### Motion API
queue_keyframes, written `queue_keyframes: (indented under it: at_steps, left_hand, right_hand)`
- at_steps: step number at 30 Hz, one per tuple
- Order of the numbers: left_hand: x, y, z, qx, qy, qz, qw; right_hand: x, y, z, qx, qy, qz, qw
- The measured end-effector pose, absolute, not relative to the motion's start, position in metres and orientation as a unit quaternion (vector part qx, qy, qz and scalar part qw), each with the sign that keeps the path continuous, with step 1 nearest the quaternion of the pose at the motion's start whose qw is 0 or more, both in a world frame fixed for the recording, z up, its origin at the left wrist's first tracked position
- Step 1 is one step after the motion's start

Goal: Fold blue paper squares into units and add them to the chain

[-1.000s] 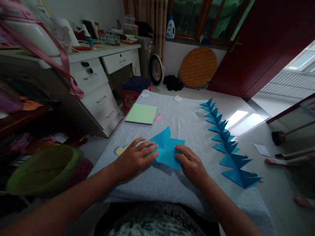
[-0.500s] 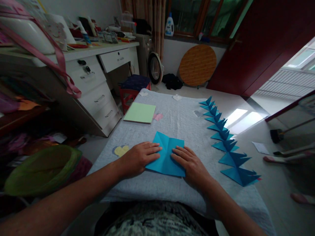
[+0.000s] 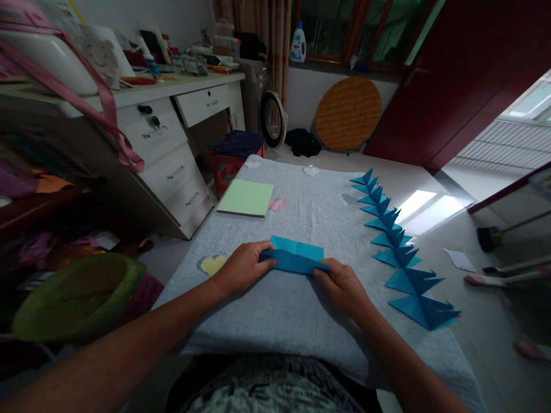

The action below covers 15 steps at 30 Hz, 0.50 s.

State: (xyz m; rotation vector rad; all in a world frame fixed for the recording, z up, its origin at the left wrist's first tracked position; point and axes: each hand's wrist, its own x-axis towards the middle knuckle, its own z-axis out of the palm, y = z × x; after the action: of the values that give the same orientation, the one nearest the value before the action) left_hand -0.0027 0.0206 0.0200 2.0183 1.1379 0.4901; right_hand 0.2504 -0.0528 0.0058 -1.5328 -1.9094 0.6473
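Your one view looks out from your own head, facing forward and down; your lap (image 3: pixel 275 387) fills the bottom edge, nearest the lens, with your forearms (image 3: pixel 150 332) coming in from lower left and lower right; your left hand (image 3: pixel 247 265) and right hand (image 3: pixel 343 285) sit close, a little below the middle; the cloth-covered table (image 3: pixel 297 321) runs away from you beneath them; farther off, you see as far as the window (image 3: pixel 321 31) at the top; the wide frame takes in the desk (image 3: pixel 161 158) at left and the slanting red door (image 3: pixel 434 92) at right.
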Motion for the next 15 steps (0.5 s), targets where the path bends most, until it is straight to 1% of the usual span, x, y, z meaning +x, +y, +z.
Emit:
queue_keyframes:
  at_steps: [3, 6, 11, 15]
  left_hand:
    - [0.005, 0.024, 0.018, 0.780, 0.461, 0.215, 0.365]
    - [0.008, 0.020, 0.017, 0.778, 0.469, 0.217, 0.357]
    - [0.005, 0.006, 0.020, 0.779, 0.452, 0.196, 0.387]
    - [0.004, 0.000, 0.021, 0.781, 0.464, 0.190, 0.373]
  right_hand:
    - [0.246, -0.047, 0.010, -0.638, -0.655, 0.272, 0.299]
    - [0.242, -0.046, 0.009, -0.667, -0.631, 0.256, 0.303]
    - [0.242, -0.049, 0.007, -0.678, -0.628, 0.245, 0.293]
    - [0.243, -0.049, 0.008, -0.676, -0.625, 0.259, 0.292]
